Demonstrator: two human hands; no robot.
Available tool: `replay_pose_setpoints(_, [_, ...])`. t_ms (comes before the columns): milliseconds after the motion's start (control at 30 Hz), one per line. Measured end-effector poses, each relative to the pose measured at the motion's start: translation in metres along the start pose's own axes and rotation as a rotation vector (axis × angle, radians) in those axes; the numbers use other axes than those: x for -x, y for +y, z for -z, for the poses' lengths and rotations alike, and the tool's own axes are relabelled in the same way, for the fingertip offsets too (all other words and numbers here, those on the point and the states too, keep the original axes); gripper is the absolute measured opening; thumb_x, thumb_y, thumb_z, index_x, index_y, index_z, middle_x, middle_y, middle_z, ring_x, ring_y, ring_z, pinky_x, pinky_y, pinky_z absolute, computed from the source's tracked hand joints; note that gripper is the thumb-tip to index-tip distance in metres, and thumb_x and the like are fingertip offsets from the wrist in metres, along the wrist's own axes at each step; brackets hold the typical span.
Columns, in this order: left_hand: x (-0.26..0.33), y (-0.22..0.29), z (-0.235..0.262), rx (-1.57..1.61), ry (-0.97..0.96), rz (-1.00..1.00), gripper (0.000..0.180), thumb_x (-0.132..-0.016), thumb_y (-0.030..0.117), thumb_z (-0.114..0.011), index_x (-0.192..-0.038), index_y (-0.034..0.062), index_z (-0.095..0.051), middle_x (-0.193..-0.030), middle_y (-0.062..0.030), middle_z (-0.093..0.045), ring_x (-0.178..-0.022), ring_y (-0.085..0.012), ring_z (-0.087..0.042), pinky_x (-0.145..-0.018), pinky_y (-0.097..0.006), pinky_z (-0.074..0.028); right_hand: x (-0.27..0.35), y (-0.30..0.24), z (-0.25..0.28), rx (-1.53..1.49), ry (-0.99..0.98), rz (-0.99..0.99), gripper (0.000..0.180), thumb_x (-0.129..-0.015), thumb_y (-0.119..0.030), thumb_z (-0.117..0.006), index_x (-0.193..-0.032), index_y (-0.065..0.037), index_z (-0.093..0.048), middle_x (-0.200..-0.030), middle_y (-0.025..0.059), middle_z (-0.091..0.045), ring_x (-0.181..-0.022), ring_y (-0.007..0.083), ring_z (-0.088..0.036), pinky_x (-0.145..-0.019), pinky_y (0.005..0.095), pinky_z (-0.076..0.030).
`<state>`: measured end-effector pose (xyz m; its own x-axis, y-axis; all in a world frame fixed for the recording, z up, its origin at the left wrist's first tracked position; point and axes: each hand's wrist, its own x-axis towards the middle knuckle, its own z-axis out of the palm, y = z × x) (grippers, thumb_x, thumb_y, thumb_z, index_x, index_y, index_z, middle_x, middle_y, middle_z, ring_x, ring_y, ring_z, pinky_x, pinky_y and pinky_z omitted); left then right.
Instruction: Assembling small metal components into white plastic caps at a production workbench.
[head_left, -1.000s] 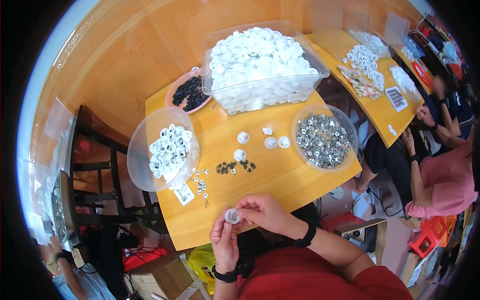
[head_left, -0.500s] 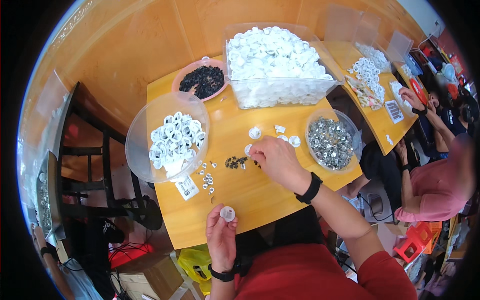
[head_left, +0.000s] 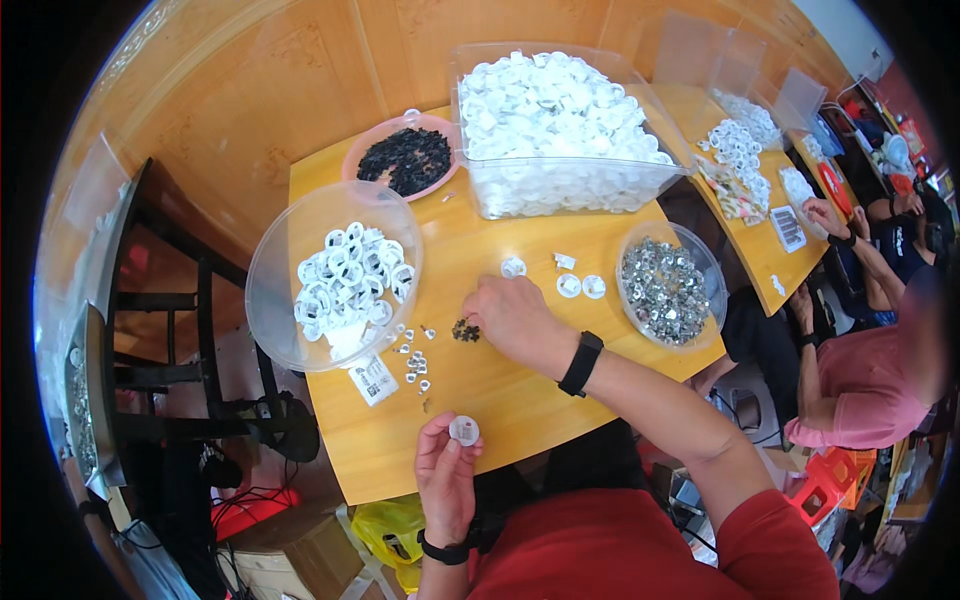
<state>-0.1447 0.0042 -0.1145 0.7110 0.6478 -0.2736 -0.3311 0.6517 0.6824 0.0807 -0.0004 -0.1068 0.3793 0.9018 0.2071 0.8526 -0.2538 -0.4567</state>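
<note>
**A:** Head view, left to right: what lies where?

**B:** Far left, a clear bowl (head_left: 275, 290) of finished white caps. Beside it on the table (head_left: 520, 385), loose small metal bits (head_left: 412, 362), then a little dark pile (head_left: 465, 330).

**A:** And the hands?

**B:** The left hand (head_left: 445, 475) is at the near table edge, fingers curled, pinching one white cap (head_left: 463, 430) by its rim, open face up. The right hand (head_left: 515, 315) is farther in, palm down, fingertips closed at the dark pile; I cannot tell if it has a piece.

**A:** How would the cap handle?

**B:** Light, stiff plastic, I judge, smooth enough to slip. A rim pinch suits it and leaves the middle free.

**A:** The dark bits?

**B:** Tiny and very light, easily scattered. Fingertip pinch, one at a time.

**A:** Further right?

**B:** Three loose caps (head_left: 568, 285), then a bowl of shiny metal parts (head_left: 665, 290).
</note>
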Motion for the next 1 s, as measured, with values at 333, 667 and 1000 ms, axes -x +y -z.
replay_pose_setpoints(333, [0.002,-0.001,-0.006,-0.032,0.049,-0.011,0.023,-0.092,0.006,-0.052,-0.115,0.0044,-0.052,-0.109,-0.0083,-0.059,-0.085,-0.0124,-0.055,-0.077,-0.025,-0.046,0.010,-0.014,0.016,-0.214,0.121,-0.009,0.010,-0.078,-0.007,-0.056,-0.071,-0.003,-0.060,-0.072,0.0146,-0.058,-0.067,0.0322,-0.059,-0.061,0.0410,-0.045])
replay_pose_setpoints(667, [-0.001,-0.001,-0.043,-0.352,0.136,-0.028,0.013,-0.096,0.018,-0.051,-0.099,0.0072,-0.059,-0.069,0.0046,-0.046,-0.058,-0.0029,-0.037,-0.052,-0.018,-0.027,0.065,-0.028,0.054,-0.918,-0.269,-0.184,0.015,-0.081,-0.013,-0.063,-0.085,0.002,-0.066,-0.077,0.0103,-0.066,-0.070,0.0167,-0.061,-0.067,0.0297,-0.048])
replay_pose_setpoints(1000, [0.005,-0.013,-0.057,-0.479,0.159,-0.028,0.010,-0.093,0.015,-0.058,-0.097,0.0067,-0.061,-0.061,0.0076,-0.041,-0.052,-0.0015,-0.031,-0.047,-0.018,-0.022,0.091,-0.030,0.050,-0.801,-0.137,-0.086,0.012,-0.084,-0.012,-0.063,-0.087,0.000,-0.064,-0.076,0.0106,-0.064,-0.068,0.0185,-0.061,-0.062,0.0302,-0.047])
